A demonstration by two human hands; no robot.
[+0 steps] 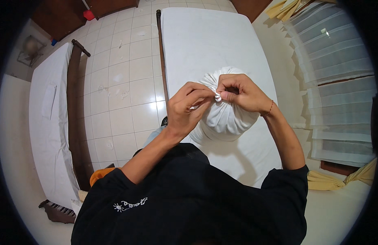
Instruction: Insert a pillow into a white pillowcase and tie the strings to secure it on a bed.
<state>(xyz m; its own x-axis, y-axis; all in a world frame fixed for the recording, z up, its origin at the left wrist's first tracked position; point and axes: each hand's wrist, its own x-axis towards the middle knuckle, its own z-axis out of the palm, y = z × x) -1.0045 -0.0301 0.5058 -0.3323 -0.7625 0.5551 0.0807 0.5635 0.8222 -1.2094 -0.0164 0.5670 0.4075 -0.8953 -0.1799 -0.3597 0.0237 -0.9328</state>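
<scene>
A round bundle wrapped in white cloth (231,120) stands on the white-sheeted bed (209,36) in front of me. Its cloth is gathered in pleats toward the top, where a small twisted knot (218,97) sticks up. My left hand (188,107) pinches the gathered cloth from the left side of the knot. From the right, my right hand (242,92) pinches the same knot between thumb and curled index finger. Both sets of fingertips nearly meet there. What is inside the bundle is hidden.
Beyond the tiled floor (119,81) on the left is another bed (50,122) with a white cover and dark wooden frame. Sheer white curtains (335,61) with yellow tiebacks hang along the right wall. A red object (88,15) lies far back left.
</scene>
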